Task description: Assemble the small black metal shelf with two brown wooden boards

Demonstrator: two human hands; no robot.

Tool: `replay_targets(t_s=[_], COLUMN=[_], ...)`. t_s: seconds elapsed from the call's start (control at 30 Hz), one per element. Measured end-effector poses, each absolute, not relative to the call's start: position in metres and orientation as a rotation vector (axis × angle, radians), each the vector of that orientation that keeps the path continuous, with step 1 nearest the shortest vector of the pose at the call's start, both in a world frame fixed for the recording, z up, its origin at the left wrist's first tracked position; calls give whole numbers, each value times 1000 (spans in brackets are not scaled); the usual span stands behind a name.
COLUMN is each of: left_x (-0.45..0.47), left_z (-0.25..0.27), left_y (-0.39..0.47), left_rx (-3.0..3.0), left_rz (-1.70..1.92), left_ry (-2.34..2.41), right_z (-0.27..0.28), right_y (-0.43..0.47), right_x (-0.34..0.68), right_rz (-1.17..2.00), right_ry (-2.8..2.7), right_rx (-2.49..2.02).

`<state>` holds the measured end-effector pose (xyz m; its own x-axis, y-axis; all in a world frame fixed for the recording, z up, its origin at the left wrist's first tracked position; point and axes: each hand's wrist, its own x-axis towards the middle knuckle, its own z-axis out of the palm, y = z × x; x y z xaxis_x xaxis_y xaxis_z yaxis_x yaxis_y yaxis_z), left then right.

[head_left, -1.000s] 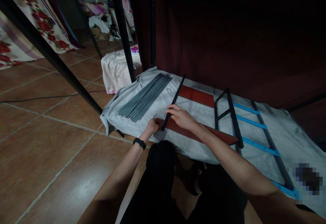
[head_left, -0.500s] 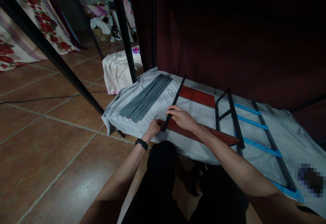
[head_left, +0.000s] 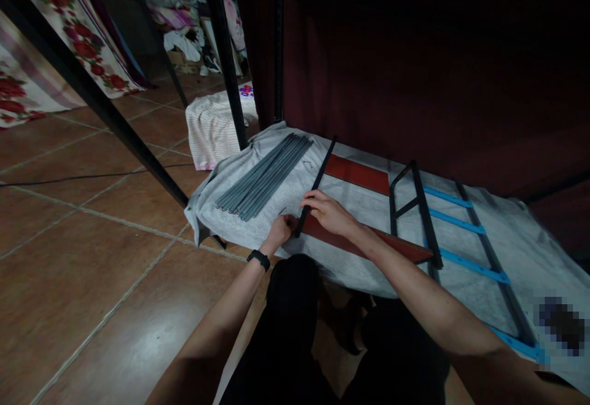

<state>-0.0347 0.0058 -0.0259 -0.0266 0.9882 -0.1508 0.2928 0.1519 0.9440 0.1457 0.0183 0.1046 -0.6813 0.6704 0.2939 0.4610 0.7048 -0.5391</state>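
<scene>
My right hand point(head_left: 329, 211) is closed around the near part of a thin black bar point(head_left: 320, 171). The bar lies across the ends of two reddish-brown panels, a far panel point(head_left: 357, 173) and a near panel point(head_left: 359, 237). My left hand point(head_left: 282, 231), with a dark band on its wrist, is closed at the bar's near end; its fingertips are hidden, and what they pinch is too small to make out. At the panels' other end stands a black frame point(head_left: 417, 208) with a crossbar. Small screws point(head_left: 282, 211) lie just beyond my left hand.
A bundle of grey metal rods point(head_left: 265, 177) lies on the grey cloth point(head_left: 382, 211) to the left. On the right is a rack with blue slats point(head_left: 461, 220). Black posts point(head_left: 138, 153) rise at the left. A striped cloth point(head_left: 214, 128) drapes something behind.
My left hand and wrist have shifted very slightly to the right. The right hand, bar and panels look unchanged.
</scene>
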Motion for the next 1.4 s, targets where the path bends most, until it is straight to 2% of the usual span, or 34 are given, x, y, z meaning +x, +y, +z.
replay_targets(t_s=[0.27,0.47,0.9,1.4], left_x=[-37,-40,-37,-37], left_z=[-28,-20,-29,-29], left_y=[5,2,-2,-3], left_rx=[1153,1541,2044,2126], left_rz=[993,755,637,608], left_ry=[1399,1579,1669,1644], right_z=[103,102,96,99], right_y=[20,19,21,18], right_x=[146,145,143,142], right_rz=[595,582,585,626], right_ry=[-2431,-2450,-2463,-2454], right_rx=[-864,-872,-852,-840])
